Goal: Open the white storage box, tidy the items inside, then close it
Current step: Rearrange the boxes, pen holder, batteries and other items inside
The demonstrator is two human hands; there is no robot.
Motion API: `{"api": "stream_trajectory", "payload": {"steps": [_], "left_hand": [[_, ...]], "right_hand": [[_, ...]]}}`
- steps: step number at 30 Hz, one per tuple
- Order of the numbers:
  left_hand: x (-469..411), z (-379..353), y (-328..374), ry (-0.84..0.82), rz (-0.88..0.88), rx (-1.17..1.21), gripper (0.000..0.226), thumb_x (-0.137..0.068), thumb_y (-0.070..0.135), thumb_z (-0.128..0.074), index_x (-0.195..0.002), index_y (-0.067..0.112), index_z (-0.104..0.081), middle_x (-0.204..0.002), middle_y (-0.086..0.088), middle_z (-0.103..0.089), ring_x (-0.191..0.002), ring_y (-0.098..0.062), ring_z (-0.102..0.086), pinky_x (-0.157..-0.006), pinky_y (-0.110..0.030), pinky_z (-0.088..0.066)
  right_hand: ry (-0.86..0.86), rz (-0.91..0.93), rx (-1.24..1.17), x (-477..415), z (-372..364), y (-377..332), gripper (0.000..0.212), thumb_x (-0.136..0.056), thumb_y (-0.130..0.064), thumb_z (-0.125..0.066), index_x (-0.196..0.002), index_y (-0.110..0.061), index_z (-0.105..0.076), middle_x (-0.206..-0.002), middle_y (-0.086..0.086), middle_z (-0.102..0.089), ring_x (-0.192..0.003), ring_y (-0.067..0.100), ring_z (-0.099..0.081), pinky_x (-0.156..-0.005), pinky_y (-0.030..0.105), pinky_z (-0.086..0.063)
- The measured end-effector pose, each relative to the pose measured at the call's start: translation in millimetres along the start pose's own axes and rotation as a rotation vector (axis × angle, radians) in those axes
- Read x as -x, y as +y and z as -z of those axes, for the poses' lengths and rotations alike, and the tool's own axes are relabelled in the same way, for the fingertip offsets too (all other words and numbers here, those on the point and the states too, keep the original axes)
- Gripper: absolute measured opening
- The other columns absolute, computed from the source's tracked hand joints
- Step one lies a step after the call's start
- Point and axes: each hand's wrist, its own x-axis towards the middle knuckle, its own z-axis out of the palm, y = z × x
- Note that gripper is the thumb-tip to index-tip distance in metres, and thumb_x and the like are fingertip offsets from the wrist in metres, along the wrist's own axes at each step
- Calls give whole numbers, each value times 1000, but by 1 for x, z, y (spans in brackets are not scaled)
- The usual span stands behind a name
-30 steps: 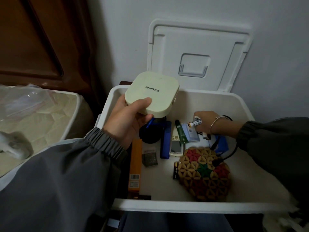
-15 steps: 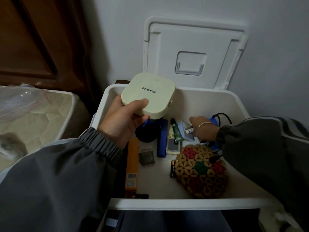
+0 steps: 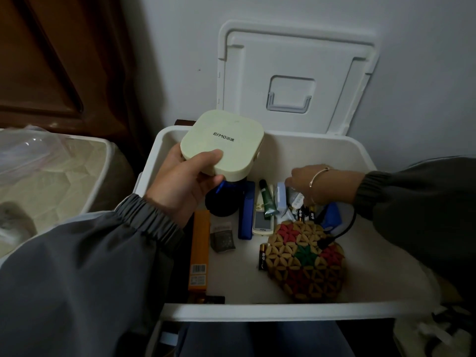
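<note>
The white storage box [image 3: 283, 311] stands open, its lid [image 3: 296, 73] leaning upright against the wall. My left hand [image 3: 180, 186] holds a pale green square case [image 3: 226, 143] above the box's back left corner. My right hand [image 3: 309, 181] reaches down into the back of the box beside a light-blue box [image 3: 281, 197], its fingertips hidden. Loose batteries [image 3: 305, 215] lie just below it. Also inside are a woven patterned pouch [image 3: 306, 261], an orange carton [image 3: 199, 251], a blue bar [image 3: 246, 210], a green tube [image 3: 266, 199] and a black round object [image 3: 221, 202].
A black cable [image 3: 342, 230] runs over the pouch near a blue item [image 3: 331, 217]. A single battery [image 3: 262, 256] lies against the pouch's left side. A plastic-covered mattress [image 3: 51, 176] sits left of the box, under dark wooden panelling [image 3: 51, 60].
My right hand has drawn back a little toward the right and up; the battery it held a second ago no longer shows in it. The green case has stayed in my left hand.
</note>
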Motion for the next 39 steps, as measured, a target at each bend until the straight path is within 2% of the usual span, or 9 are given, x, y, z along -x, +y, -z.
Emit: {"api": "stream_trajectory", "payload": {"steps": [4,7,12,16,22,28,33,35,39], "left_hand": [[0,0,1,11,-3,9,50,-86,6,-63,-133,9,-48,-117,-12,-63,-74,-11,-67,-51,-17,-49],[0,-1,2,10,-14,3,49,-86,6,-62,-134,9,-47,-120,-13,-63,-70,-9,-69,-51,-17,-49],[2,-2,2,27,-9,-6,47,-87,5,-61,-132,9,-49,-118,-15,-63,-67,-11,-65,-49,-17,-48],[2,-2,2,38,6,0,48,-88,5,-61,-133,9,-48,-126,-16,-61,-77,-14,-66,-51,-16,-49],[2,-1,1,34,6,2,50,-86,6,-62,-134,8,-47,-128,-18,-59,-72,-13,-66,-51,-17,-49],[2,-1,1,36,0,1,51,-86,5,-62,-134,9,-46,-128,-18,-59,-76,-16,-65,-50,-18,-49],[2,0,1,39,-2,-2,49,-86,5,-62,-133,9,-48,-127,-16,-60,-82,-17,-65,-52,-17,-49],[2,-1,1,37,0,-3,49,-86,5,-62,-133,9,-48,-127,-17,-60,-80,-17,-65,-51,-17,-49],[3,-2,2,28,-10,-11,47,-87,5,-61,-132,7,-48,-123,-17,-61,-73,-14,-63,-50,-18,-49]], "right_hand": [[354,228,59,21,5,-26,25,-90,-36,-48,-99,-17,-61,-95,2,-63,-85,20,-60,-68,33,-50],[295,413,-74,28,0,-61,39,-84,-54,-50,-101,-21,-64,-100,0,-64,-95,21,-58,-85,39,-46],[230,272,-56,16,-17,-103,72,-69,-73,-54,-108,-12,-59,-102,8,-61,-96,27,-57,-86,41,-38],[276,266,14,16,-28,-117,75,-67,-67,-62,-116,-11,-56,-114,9,-55,-109,28,-47,-91,41,-34],[230,255,129,20,-39,-124,35,-81,-17,-63,-114,-9,-55,-114,12,-61,-112,30,-49,-95,44,-33],[220,246,62,19,-34,-125,36,-80,-28,-64,-112,-12,-56,-109,11,-62,-106,31,-53,-92,42,-36],[185,317,-448,33,-8,-84,48,-68,-54,-68,-101,-20,-58,-94,1,-63,-84,20,-58,-70,31,-50],[207,217,-635,30,4,-49,45,-65,-52,-72,-96,-24,-56,-92,-3,-62,-79,16,-59,-67,30,-51],[255,-49,-550,13,0,1,48,-65,-43,-78,-99,-19,-53,-90,-1,-59,-78,19,-53,-64,26,-41]]}}
